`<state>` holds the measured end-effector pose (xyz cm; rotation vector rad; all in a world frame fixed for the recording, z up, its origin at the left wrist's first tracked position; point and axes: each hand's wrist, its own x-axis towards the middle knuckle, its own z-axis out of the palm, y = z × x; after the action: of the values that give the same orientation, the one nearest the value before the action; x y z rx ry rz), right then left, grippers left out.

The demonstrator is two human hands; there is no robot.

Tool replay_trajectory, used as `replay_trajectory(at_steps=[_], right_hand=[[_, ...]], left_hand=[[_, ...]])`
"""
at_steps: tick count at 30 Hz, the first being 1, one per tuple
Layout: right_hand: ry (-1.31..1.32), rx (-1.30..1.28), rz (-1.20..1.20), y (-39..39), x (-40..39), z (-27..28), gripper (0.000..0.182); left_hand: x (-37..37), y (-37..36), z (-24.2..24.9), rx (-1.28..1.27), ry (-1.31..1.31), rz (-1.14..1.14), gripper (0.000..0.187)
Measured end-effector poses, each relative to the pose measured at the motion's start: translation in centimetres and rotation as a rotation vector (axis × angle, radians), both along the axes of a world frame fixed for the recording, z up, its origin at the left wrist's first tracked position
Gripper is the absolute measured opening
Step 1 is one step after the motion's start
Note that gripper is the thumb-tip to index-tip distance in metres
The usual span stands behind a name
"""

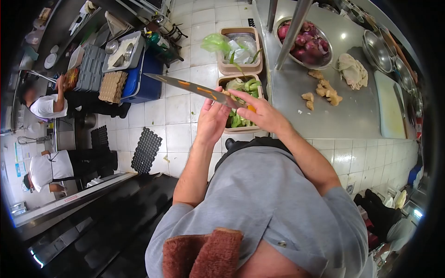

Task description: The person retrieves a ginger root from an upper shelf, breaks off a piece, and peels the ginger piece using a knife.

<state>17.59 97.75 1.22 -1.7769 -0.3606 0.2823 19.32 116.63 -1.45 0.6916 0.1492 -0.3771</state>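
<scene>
A large knife (185,87) with orange slivers or marks on its blade points to the left, above the scrap bins. My right hand (264,113) is closed at the wide end of the blade, its fingers covering most of the handle. Beneath the blade, my left hand (211,118) is turned palm up with curled fingers. A small tan piece (225,92), perhaps ginger, shows at its fingertips, mostly hidden by the blade and fingers. Directly below both hands stands a beige bin (241,130) holding green vegetable trimmings (238,120).
Ginger pieces (328,92), a bowl of red onions (306,46), a crumpled cloth (352,71) and a cutting board (388,109) are on the steel table (320,123) at right. A second bin (238,69) holds plastic bags. Two people in white shirts (51,165) stand at left.
</scene>
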Motion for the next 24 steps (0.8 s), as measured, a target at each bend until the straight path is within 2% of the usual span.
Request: replay_trajectory(at_steps=[4,6,9,19,24], right_hand=[[-0.031,0.018,-0.019,0.1,0.1,-0.1,0.058],[-0.139,0.032,-0.055,0.4,0.2,-1.3,0.059],[-0.049,-0.038,-0.047,0.3,-0.1,-0.3,0.060],[-0.108,-0.073,-0.067,0.4,-0.2,0.4,0.061],[-0.156,-0.022,-0.154,1.9,0.5,0.4,0.053]], left_hand=[[0.5,0.3,-0.5,-0.012,-0.040,-0.023,0.024],[0.4,0.2,-0.1,-0.023,-0.047,-0.037,0.024],[0.5,0.0,-0.3,-0.010,-0.083,0.003,0.019],[0.2,-0.3,0.4,0.022,-0.106,0.096,0.015],[0.5,0.9,-1.2,0.118,-0.225,0.039,0.014]])
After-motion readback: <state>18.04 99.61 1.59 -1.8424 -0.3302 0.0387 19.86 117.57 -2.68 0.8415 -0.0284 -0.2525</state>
